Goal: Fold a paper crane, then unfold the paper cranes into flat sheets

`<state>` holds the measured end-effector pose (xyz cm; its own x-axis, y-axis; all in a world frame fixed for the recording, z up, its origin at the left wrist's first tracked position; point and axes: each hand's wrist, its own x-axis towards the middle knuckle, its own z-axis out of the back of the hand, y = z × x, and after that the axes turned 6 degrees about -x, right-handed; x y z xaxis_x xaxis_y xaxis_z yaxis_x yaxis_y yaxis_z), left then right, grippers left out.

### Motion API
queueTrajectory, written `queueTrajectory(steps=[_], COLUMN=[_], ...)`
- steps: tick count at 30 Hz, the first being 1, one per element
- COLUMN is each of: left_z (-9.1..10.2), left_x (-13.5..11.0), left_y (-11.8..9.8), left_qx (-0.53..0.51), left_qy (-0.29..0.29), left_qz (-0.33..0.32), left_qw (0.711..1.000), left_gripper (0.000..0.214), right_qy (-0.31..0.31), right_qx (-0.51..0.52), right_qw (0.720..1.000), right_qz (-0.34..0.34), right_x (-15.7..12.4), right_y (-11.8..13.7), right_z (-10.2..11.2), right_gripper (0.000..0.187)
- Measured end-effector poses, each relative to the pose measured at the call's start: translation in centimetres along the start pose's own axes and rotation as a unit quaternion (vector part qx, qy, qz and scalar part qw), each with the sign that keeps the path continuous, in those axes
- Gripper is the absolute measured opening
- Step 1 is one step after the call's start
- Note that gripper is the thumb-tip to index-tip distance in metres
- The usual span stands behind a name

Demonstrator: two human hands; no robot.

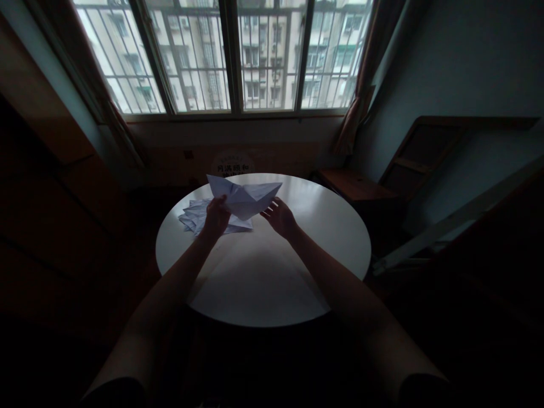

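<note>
A folded white paper boat is held up above the round table, its two pointed ends spread to left and right. My left hand is closed on its left part, the thumb on the near face. Beside the lower right edge of the boat is my right hand, with fingers apart; whether the fingertips touch the paper I cannot tell. Behind and below my left hand lies a pile of folded white papers, partly hidden by the hand and the boat.
The round white table stands in front of me, under a barred window. A low wooden piece of furniture is beyond its right side. A dark wooden cabinet stands at left. The room is dim.
</note>
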<state>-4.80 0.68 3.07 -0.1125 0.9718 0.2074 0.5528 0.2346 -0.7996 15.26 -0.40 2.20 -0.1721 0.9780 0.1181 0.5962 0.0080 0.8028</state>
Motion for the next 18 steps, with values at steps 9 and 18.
queueTrajectory(steps=[9,18], left_z=[-0.8,-0.1], left_x=[-1.5,-1.6], left_y=[-1.3,-1.2], left_qx=[-0.043,0.012], left_qy=[0.135,0.203], left_qz=[0.052,0.051], left_qw=[0.989,0.978], left_gripper=[0.032,0.027], right_qy=[0.18,0.142], right_qx=[0.006,-0.048], right_qw=[0.967,0.979], right_qz=[-0.182,-0.136], right_x=[-1.6,-1.2], right_y=[0.5,0.7], right_z=[0.1,0.1], right_gripper=[0.071,0.039])
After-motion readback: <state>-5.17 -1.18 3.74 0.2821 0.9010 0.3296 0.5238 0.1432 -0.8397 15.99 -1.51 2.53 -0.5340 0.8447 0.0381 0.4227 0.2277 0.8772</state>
